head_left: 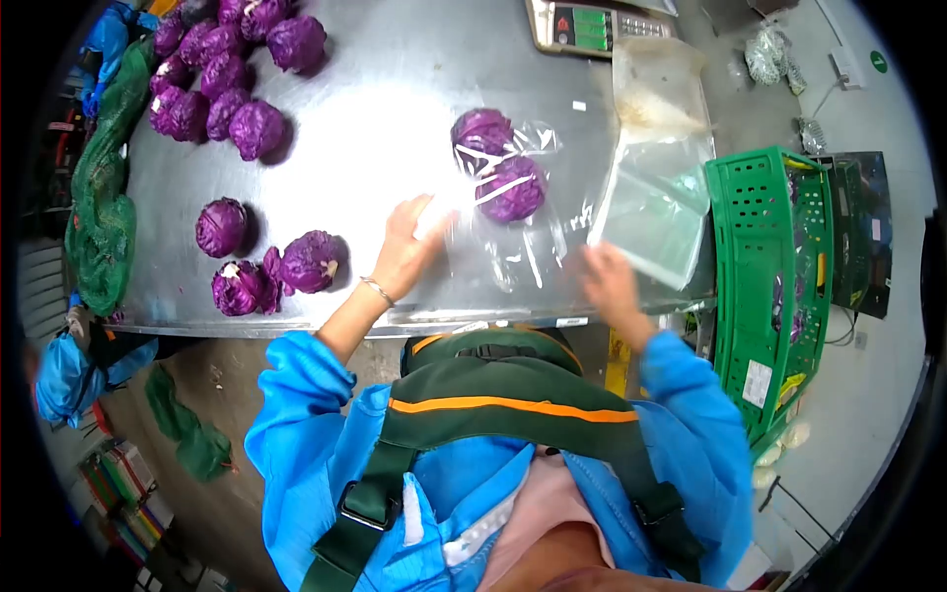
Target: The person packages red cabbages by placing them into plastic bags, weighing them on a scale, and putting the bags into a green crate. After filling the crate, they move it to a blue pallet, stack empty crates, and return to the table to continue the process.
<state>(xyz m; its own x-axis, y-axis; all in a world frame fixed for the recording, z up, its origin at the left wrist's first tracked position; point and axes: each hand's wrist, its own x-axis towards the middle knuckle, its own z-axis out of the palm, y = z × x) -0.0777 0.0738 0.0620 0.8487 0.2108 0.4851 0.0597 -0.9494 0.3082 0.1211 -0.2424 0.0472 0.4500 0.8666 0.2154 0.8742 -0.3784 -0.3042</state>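
Note:
Two red cabbages, an upper one (482,132) and a lower one (511,189), lie in a clear plastic bag (508,259) on the metal table. My left hand (402,249), with a bracelet at the wrist, is just left of that bag, thumb and fingers apart and nothing held. Close to the near corner of a stack of flat clear bags (659,212) is my right hand (610,284). Motion blurs its fingers, so I cannot make out whether they touch a bag.
Several loose red cabbages (258,129) sit at the table's (395,99) back left; others (310,261) lie nearer the front. A scale (592,28) stands at the back right. Right of the table is a green crate (747,286). Green netting (104,197) hangs along the left edge.

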